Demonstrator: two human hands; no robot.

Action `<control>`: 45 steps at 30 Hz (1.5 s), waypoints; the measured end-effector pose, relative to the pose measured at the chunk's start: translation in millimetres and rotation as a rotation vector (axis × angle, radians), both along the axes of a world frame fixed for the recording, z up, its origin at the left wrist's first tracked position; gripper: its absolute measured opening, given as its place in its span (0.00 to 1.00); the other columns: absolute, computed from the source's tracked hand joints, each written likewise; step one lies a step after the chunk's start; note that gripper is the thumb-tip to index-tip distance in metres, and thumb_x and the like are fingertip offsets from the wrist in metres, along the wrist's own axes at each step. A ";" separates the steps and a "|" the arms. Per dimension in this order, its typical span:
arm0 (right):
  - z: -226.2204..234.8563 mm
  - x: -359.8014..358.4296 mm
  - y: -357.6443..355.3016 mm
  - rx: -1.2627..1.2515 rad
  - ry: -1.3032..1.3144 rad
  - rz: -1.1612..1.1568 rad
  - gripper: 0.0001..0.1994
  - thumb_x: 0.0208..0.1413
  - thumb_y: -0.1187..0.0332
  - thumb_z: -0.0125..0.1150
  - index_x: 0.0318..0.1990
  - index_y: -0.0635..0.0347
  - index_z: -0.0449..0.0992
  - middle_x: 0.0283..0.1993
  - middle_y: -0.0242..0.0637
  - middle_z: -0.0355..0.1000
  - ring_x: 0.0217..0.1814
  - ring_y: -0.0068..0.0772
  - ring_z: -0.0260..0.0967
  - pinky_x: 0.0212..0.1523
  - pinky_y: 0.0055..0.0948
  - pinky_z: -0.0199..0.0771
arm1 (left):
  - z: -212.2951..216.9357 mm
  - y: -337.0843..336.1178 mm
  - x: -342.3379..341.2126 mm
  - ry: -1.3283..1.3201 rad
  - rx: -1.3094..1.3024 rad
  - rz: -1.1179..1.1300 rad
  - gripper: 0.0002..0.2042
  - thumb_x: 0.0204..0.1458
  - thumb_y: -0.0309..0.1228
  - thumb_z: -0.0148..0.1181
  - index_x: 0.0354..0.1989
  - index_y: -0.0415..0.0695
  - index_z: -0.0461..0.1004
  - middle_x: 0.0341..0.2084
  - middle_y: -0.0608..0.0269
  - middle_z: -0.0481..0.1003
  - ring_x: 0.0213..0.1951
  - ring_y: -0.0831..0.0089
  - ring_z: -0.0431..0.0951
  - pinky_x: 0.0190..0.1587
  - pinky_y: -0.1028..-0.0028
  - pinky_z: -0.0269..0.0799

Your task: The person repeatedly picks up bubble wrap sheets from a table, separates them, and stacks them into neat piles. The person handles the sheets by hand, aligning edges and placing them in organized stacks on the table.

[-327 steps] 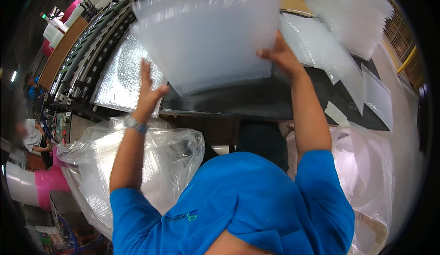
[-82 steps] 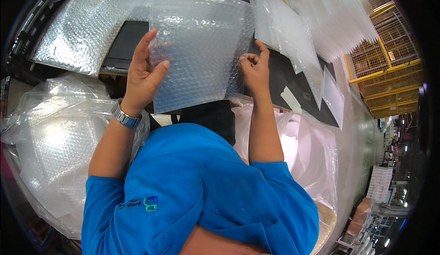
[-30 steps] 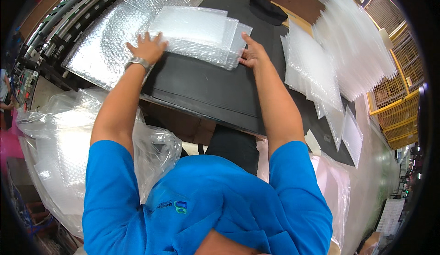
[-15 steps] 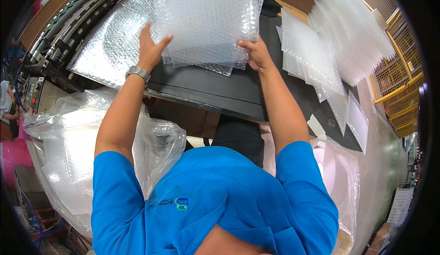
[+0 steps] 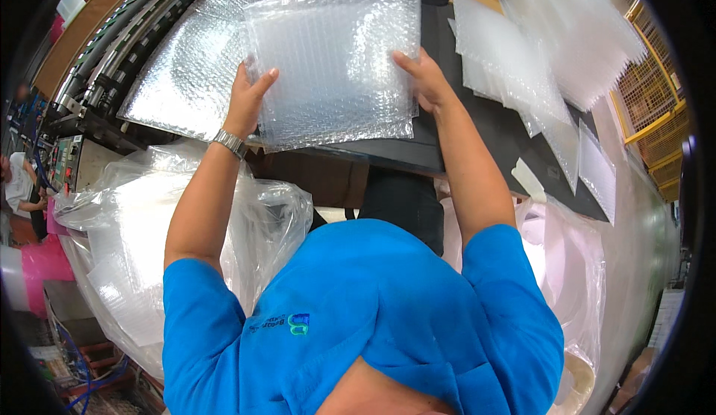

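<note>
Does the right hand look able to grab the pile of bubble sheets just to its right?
Probably not without letting go: the right hand grips the edge of the held sheets. Otherwise the way looks free, with just black tabletop between it and the pile of bubble sheets.

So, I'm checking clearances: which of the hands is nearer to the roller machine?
Left. The left hand, at the left edge of the bubble-wrap sheets, is right of the roller machine; the right hand is farther right, at their opposite edge.

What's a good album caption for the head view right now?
Left hand and right hand hold bubble-wrap sheets by opposite sides over a black table.
</note>
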State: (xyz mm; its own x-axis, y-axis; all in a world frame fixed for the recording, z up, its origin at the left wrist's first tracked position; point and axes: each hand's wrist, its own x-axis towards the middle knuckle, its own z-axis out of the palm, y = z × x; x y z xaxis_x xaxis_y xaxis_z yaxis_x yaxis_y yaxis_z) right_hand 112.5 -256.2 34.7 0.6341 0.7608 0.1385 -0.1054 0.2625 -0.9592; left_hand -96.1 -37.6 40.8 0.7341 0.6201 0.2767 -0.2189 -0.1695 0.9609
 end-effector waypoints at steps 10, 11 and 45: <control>53.7 -9.1 -6.7 0.222 -0.319 -0.147 0.32 0.44 0.60 0.63 0.52 0.66 0.55 0.49 0.48 0.61 0.52 0.38 0.59 0.52 0.35 0.58 | 49.3 -20.0 -3.2 -0.303 0.133 0.014 0.34 0.46 0.39 0.58 0.56 0.37 0.47 0.48 0.51 0.60 0.51 0.65 0.60 0.54 0.68 0.56; 56.7 -9.6 -9.5 0.269 -0.363 -0.137 0.33 0.43 0.60 0.64 0.53 0.66 0.55 0.49 0.48 0.61 0.52 0.38 0.59 0.53 0.35 0.58 | 49.3 -19.1 -4.3 -0.301 0.147 -0.013 0.34 0.45 0.39 0.58 0.56 0.37 0.47 0.49 0.51 0.59 0.52 0.65 0.59 0.54 0.68 0.55; -11.6 -112.3 -14.7 0.203 0.535 0.096 0.29 0.46 0.56 0.61 0.52 0.54 0.55 0.45 0.37 0.64 0.47 0.32 0.63 0.43 0.37 0.67 | -16.3 -77.4 -21.0 -0.233 -0.696 0.322 0.20 0.51 0.32 0.52 0.48 0.35 0.57 0.42 0.54 0.65 0.43 0.63 0.69 0.42 0.63 0.71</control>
